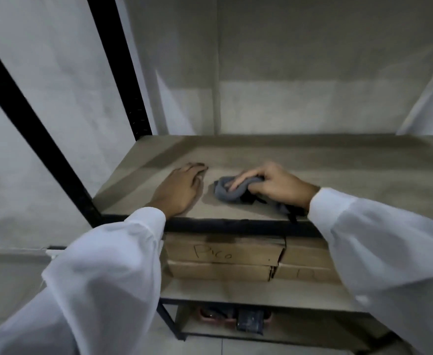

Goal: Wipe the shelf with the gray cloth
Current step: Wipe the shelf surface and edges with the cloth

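Pale gray wall is closing off the back of the bay, and a wood-grain shelf is running along its foot. Two black uprights are framing the shelf's left side, one at the back corner and one at the front corner. A black front rim is bordering the near edge.

Gray cloth is lying bunched on the shelf, left of centre and nearer the front rim than the back edge. Right hand is gripping it. Its fingers are lying close together across the top of the bundle, and the rest of the hand is curling round the bundle's right end. Thumb position: cannot tell. A darker strip is trailing under the wrist toward the front rim; cloth or shadow, cannot tell.

Left hand is resting palm down on the board just beside the cloth, apart from it. Its fingers are lying straight and close together, tips pointing toward the back, with the heel sitting near the front rim.

Board surface is showing unbroken from the cloth back to the wall and rightward out of frame. To the left, the left hand is lying between the cloth and the uprights.

White sleeves are covering both forearms. Cardboard boxes are sitting stacked on a lower shelf; handwriting on one is blurred.
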